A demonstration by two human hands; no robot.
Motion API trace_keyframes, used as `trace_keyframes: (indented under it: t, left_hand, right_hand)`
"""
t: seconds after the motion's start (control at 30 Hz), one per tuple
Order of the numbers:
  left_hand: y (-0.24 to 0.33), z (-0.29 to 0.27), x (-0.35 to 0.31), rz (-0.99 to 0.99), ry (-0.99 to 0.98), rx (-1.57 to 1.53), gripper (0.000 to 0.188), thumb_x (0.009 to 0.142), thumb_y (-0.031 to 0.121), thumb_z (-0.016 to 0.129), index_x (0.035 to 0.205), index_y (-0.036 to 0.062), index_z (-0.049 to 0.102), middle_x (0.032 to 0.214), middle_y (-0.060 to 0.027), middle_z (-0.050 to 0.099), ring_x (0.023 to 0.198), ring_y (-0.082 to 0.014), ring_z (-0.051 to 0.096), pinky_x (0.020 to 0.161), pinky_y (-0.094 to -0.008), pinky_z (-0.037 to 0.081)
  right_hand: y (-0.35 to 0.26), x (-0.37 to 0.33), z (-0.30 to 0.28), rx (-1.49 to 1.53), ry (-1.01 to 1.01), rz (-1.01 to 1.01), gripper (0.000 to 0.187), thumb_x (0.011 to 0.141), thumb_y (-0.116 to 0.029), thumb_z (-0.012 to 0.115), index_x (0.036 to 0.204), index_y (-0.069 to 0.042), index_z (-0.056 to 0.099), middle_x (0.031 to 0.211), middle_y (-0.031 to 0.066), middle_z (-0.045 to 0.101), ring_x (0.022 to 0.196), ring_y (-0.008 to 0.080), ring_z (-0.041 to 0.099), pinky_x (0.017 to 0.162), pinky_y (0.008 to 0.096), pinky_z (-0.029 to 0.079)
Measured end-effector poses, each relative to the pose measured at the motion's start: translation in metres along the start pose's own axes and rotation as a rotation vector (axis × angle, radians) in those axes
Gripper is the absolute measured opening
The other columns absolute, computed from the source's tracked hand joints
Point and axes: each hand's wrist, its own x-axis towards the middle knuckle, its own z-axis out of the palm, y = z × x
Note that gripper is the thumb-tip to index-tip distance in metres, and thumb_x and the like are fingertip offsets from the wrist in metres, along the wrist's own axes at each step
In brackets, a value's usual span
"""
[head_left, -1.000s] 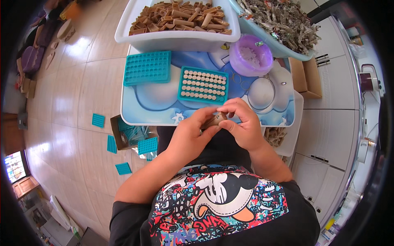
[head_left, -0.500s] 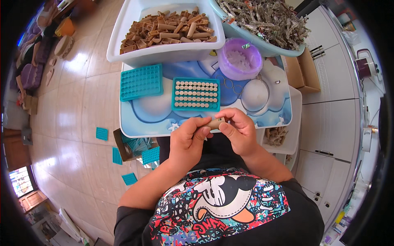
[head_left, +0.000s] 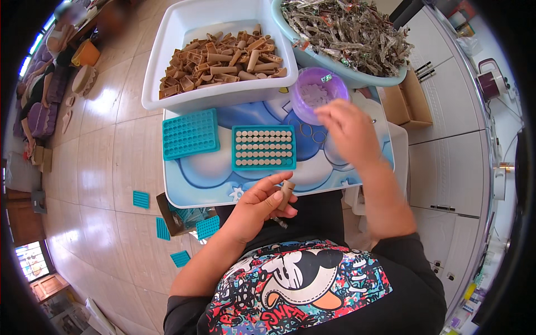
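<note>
My left hand [head_left: 263,204] is closed around a small brown cylindrical casing [head_left: 287,191], held tilted in front of the table's near edge. Farther out, my right hand [head_left: 349,129] is smeared by motion, its fingertips at the near rim of a purple bowl [head_left: 304,109]. Small whitish translucent pieces [head_left: 314,95] lie in that bowl. Whether the right fingers hold anything is hidden by the blur. Between the hands and the bins sits a teal tray [head_left: 264,167] with rows of round pale-topped pieces [head_left: 264,147] filling most of its holes.
A teal tray with unfilled holes [head_left: 190,134] lies at left. Behind stand a white bin [head_left: 151,84] of brown casings [head_left: 220,58] and a pale blue basin [head_left: 312,58] heaped with thin electronic-looking strips [head_left: 352,36]. Metal rings [head_left: 306,130] lie on the patterned table [head_left: 204,187].
My right hand has left the casing and moved up and right to the purple bowl. My left hand keeps the casing, now turned more upright and slightly lower in view.
</note>
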Motion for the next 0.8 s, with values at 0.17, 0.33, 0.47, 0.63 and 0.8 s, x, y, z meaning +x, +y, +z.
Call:
trace_keyframes:
  t: [0.17, 0.33, 0.47, 0.63, 0.8]
  left_hand:
    - [0.000, 0.000, 0.004, 0.041, 0.057, -0.007, 0.037, 0.094, 0.019, 0.052, 0.130, 0.0083, 0.046, 0.108, -0.0126, 0.059, 0.088, -0.0209, 0.064, 0.083, -0.0332, 0.052]
    - [-0.006, -0.009, 0.005, 0.041, 0.122, -0.110, 0.034, 0.095, 0.017, 0.051, 0.127, 0.0072, 0.047, 0.107, -0.0123, 0.060, 0.089, -0.0209, 0.063, 0.083, -0.0332, 0.053]
    - [-0.007, -0.010, 0.004, 0.036, 0.176, -0.182, 0.032, 0.095, 0.016, 0.050, 0.125, 0.0051, 0.049, 0.103, -0.0125, 0.060, 0.087, -0.0210, 0.063, 0.081, -0.0337, 0.054]
    - [-0.010, -0.009, 0.006, 0.066, 0.195, -0.234, 0.032, 0.094, 0.017, 0.052, 0.122, 0.0002, 0.050, 0.100, -0.0117, 0.060, 0.085, -0.0206, 0.062, 0.081, -0.0342, 0.053]
    - [-0.013, -0.012, 0.011, 0.064, 0.183, -0.255, 0.033, 0.093, 0.017, 0.053, 0.120, -0.0021, 0.051, 0.099, -0.0110, 0.059, 0.086, -0.0216, 0.062, 0.083, -0.0349, 0.052]
  right_hand:
    - [0.044, 0.057, 0.012, -0.384, -0.223, -0.047, 0.013, 0.079, -0.008, 0.058, 0.090, -0.005, 0.067, 0.087, 0.0153, 0.064, 0.081, 0.0326, 0.062, 0.071, 0.0398, 0.049]
    - [0.039, 0.082, 0.033, -0.629, -0.599, 0.203, 0.017, 0.076, -0.006, 0.055, 0.087, -0.007, 0.068, 0.092, 0.0148, 0.066, 0.087, 0.0326, 0.064, 0.075, 0.0437, 0.051]
    - [0.041, 0.079, 0.029, -0.540, -0.567, 0.154, 0.016, 0.075, -0.008, 0.057, 0.087, -0.008, 0.067, 0.091, 0.0165, 0.066, 0.085, 0.0339, 0.063, 0.075, 0.0435, 0.050]
    - [0.045, 0.060, 0.020, -0.480, -0.412, 0.056, 0.012, 0.075, -0.011, 0.061, 0.085, -0.007, 0.066, 0.085, 0.0159, 0.064, 0.080, 0.0335, 0.062, 0.070, 0.0433, 0.048]
    - [0.023, 0.046, 0.002, -0.372, -0.142, 0.115, 0.011, 0.075, -0.015, 0.064, 0.081, -0.006, 0.065, 0.084, 0.0127, 0.064, 0.078, 0.0299, 0.061, 0.067, 0.0385, 0.048]
